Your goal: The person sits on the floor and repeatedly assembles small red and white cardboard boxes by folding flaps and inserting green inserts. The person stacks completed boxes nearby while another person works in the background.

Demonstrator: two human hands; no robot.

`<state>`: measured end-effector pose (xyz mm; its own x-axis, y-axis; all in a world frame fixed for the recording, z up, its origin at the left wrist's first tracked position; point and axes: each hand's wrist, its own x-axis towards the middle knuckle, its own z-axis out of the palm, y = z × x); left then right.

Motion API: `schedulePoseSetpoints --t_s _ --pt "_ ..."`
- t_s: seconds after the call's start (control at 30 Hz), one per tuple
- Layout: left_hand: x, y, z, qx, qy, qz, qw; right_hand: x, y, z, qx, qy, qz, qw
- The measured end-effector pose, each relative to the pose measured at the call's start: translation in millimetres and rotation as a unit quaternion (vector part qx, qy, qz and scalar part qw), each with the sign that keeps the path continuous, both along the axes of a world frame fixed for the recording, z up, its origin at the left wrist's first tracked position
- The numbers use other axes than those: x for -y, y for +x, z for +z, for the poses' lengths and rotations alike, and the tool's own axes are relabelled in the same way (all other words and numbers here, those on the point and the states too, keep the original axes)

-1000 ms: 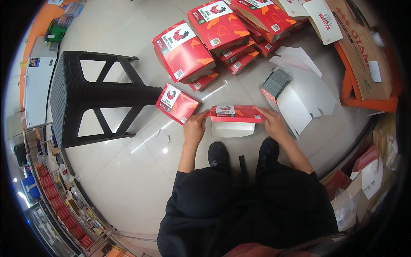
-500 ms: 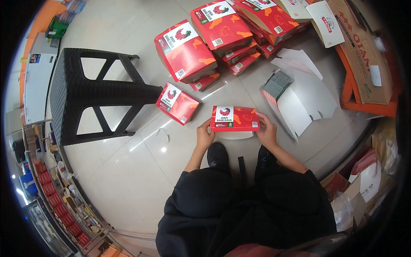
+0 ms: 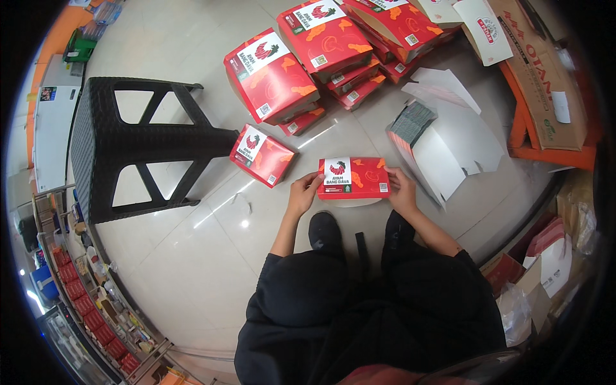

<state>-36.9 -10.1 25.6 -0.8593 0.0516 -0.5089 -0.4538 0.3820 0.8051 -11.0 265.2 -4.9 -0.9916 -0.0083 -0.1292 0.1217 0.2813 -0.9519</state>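
Note:
A red cardboard food box [image 3: 366,180] with a white printed panel is held between my two hands, just beyond my shoes. My left hand [image 3: 304,194] grips its left end, the thumb up against the edge. At the opposite end my right hand [image 3: 402,190] has its fingers round the side. A pale flap shows along the box's near edge. To the left, a similar red box [image 3: 262,155] lies alone on the floor. Flat white and red box blanks [image 3: 459,151], with a dark grey-green bundle [image 3: 414,122] on them, lie to the right.
Stacks of red boxes [image 3: 269,77] stand at the far middle. A black plastic stool [image 3: 154,138] lies on its side at left. A brown carton [image 3: 545,83] rests on an orange frame at far right, and an open carton [image 3: 532,282] with red and white card stands near right.
The held box has tipped slightly, so less of its pale near flap shows. Both hands stay at its ends, and the whole view has shifted a little.

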Motion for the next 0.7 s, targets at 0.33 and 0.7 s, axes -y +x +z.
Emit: schedulePoseSetpoints --t_s 0.33,0.7 --pt "11 -4 2 0.093 0.180 0.098 0.974 -25 -17 33 0.200 -0.261 0.133 0.935" --pt "16 -11 -6 0.074 0.136 0.038 0.987 -4 -8 11 0.348 -0.238 -0.057 0.905"
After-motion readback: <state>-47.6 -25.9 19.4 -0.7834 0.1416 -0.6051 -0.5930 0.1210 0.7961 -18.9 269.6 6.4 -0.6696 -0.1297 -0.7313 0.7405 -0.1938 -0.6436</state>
